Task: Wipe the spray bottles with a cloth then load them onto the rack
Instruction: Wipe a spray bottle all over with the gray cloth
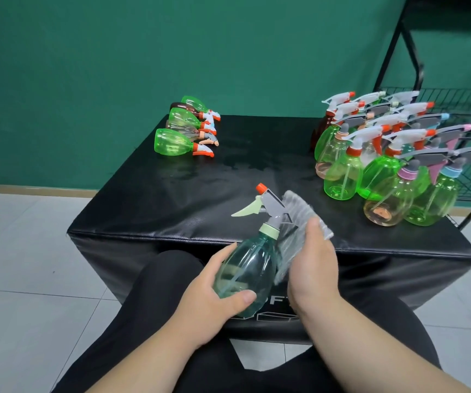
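1. The only writing is on the front of the black padded box [398,282]. It is white letters that read like "FT", partly hidden behind the held bottle.
2. There is one clear, pale green spray bottle [245,268] held over the near edge of the box, with its nozzle tilted away.
3. The left hand [217,293] grips the bottle's base, with fingers and thumb curled round it.
4. The right hand [313,268], its fingers straight and pressed together, pushes one grey cloth [299,211] against the bottle's side.
5. Five bottles [183,129] lie on their sides at the far left of the box.
6. A group of upright bottles [381,165] stands at the right. They are more than ten, but they overlap too much for an exact count.
7. One black wire rack [461,102] stands just beside the box, on the right.
8. The box top is glossy, with wet marks. The wall [115,52] is green and the floor [24,245] has pale tiles.
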